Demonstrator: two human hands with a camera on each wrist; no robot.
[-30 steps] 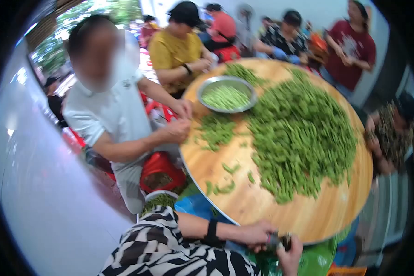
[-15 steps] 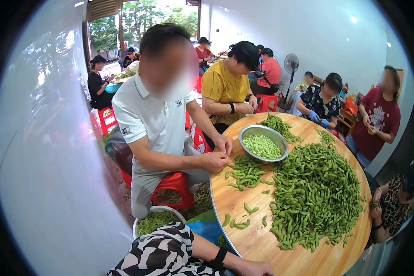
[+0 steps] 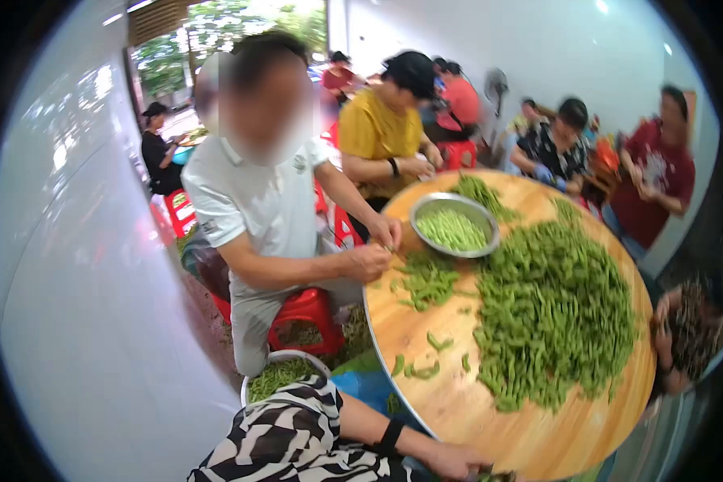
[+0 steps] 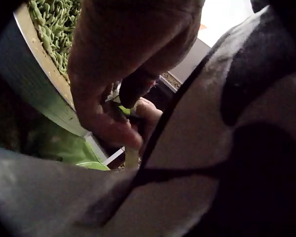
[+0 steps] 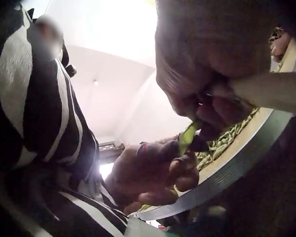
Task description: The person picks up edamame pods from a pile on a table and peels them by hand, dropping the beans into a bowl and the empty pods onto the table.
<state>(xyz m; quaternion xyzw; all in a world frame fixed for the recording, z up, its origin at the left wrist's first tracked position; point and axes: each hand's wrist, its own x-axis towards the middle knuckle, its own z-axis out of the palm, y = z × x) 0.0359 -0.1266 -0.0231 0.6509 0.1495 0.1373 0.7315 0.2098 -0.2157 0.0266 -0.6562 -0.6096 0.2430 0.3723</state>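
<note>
In the right wrist view a green soybean pod (image 5: 189, 137) is pinched between my two hands. My right hand (image 5: 212, 59) grips its upper end with curled fingers, while my left hand (image 5: 153, 170) holds the lower end. A dark covering sits on one digit of the left hand. From the left wrist, my left hand (image 4: 133, 44) hides most of the right one behind it, and a bit of green pod shows between the fingers. The head view has my left hand at the near table edge; the right is out of it. A large heap of soybean pods (image 3: 554, 313) lies on the round wooden table (image 3: 530, 446).
A metal bowl (image 3: 422, 230) of shelled beans stands at the far left of the table, beside a smaller pod pile (image 3: 426, 281). A person in white (image 3: 257, 201) sits to the left on a red stool (image 3: 309, 317). A bucket of green husks (image 3: 253, 394) stands near my sleeve.
The head view swung up from the table, then slightly back down. My right hand has left that view; my left hand stays at the near edge.
</note>
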